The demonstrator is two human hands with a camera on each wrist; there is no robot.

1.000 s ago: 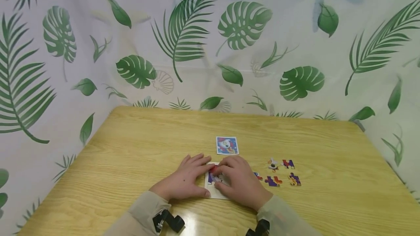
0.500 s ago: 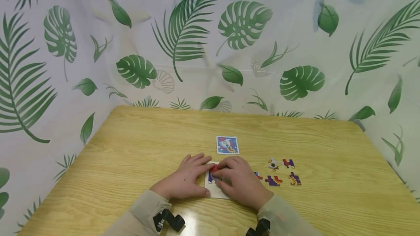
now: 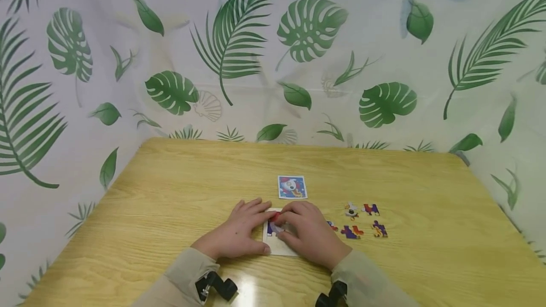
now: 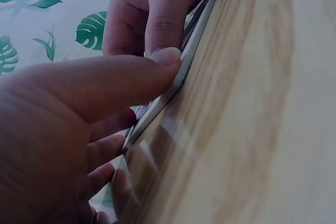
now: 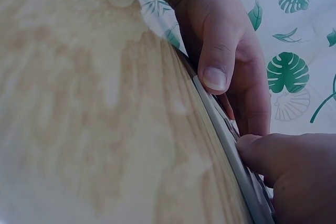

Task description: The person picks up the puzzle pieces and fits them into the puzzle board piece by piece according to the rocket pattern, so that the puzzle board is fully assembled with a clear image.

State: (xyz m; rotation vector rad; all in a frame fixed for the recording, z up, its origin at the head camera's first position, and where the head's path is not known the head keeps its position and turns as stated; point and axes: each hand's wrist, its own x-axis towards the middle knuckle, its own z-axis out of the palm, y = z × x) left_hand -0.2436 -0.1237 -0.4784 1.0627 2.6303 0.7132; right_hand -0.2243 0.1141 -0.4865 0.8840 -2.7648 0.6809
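Observation:
In the head view a pale square puzzle board point(image 3: 279, 247) lies flat near the front of the table. Red and purple puzzle pieces point(image 3: 271, 228) fill part of its upper left. My left hand point(image 3: 238, 232) rests along the board's left side, fingers extended, thumb at the lower edge. Over the board's right part, my right hand point(image 3: 313, 233) bends its fingers and thumb around a puzzle piece set in the board, mostly hidden beneath them. The left wrist view shows my left thumb point(image 4: 142, 74) against the board's edge. Low in the right wrist view, my right thumb point(image 5: 257, 153) touches the board.
A small picture card point(image 3: 292, 187) with a white rocket on blue lies behind the board. Several loose puzzle pieces point(image 3: 351, 231) are spread to the right, one partly behind my right hand. A leaf-printed curtain point(image 3: 239, 122) surrounds the wooden table point(image 3: 192, 174).
My right fingers and thumb have shifted slightly over the piece in the board. The left hand stays in place. The whole head view has drifted a little.

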